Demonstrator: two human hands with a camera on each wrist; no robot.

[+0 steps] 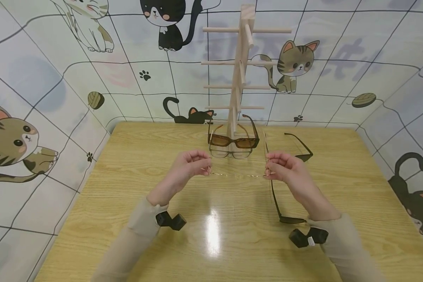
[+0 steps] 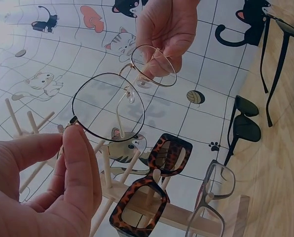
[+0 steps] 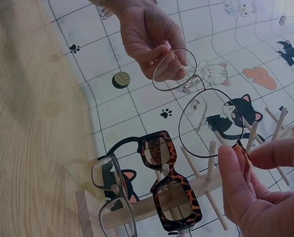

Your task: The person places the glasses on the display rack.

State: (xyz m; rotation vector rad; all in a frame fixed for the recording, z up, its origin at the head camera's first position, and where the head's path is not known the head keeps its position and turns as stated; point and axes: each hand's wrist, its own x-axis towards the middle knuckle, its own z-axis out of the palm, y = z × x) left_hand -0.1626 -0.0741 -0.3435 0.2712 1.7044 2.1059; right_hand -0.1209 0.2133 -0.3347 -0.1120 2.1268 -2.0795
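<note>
Round thin-rimmed eyeglasses [image 2: 108,107] with a gold bridge hang level between my two hands over the table. My left hand [image 1: 192,166] pinches one end of the frame by the hinge, thumb against fingers. At the opposite hinge, my right hand [image 1: 287,170] pinches the other end the same way. In the right wrist view, the lenses [image 3: 211,123] face the camera, with clear nose pads behind them. Beyond the hands stands a wooden peg rack [image 1: 240,55]. Its lower pegs carry tortoiseshell sunglasses [image 3: 177,200] above grey clear-framed glasses [image 3: 118,217].
Dark sunglasses [image 1: 291,220] lie on the wooden table [image 1: 144,243] near my right wrist, one arm pointing away. Another dark pair [image 1: 304,157] lies behind my right hand, partly hidden by it. Cat-patterned cloth [image 1: 127,86] closes off the back and sides.
</note>
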